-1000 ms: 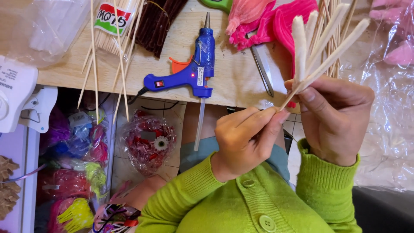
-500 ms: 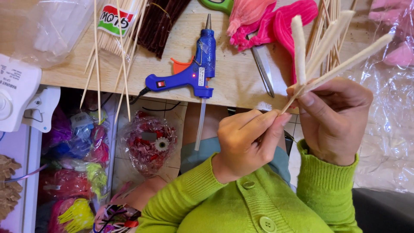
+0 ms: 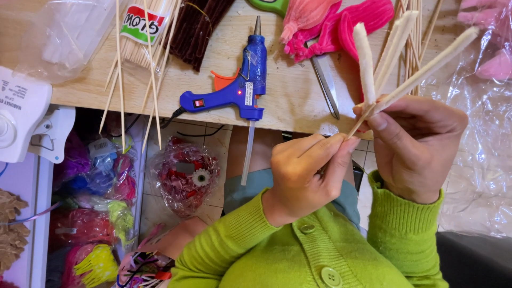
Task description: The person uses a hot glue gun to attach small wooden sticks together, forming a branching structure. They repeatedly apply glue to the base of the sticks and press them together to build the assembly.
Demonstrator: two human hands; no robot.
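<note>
Both hands meet above the tabletop [image 3: 298,101] edge: the right hand [image 3: 416,144] pinches the wrapped sticks [image 3: 394,58] upright, while the left hand [image 3: 304,170] closes its grip on their lower ends, steadying them.

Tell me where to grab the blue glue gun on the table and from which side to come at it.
Grip the glue gun by its blue handle, the part that runs out toward the left with the red switch on it. Come from the near table edge, below the handle. The gun lies flat, its tip points away, the orange trigger sits above the handle, and a glue stick juts out past the edge, so avoid both ends.
</note>
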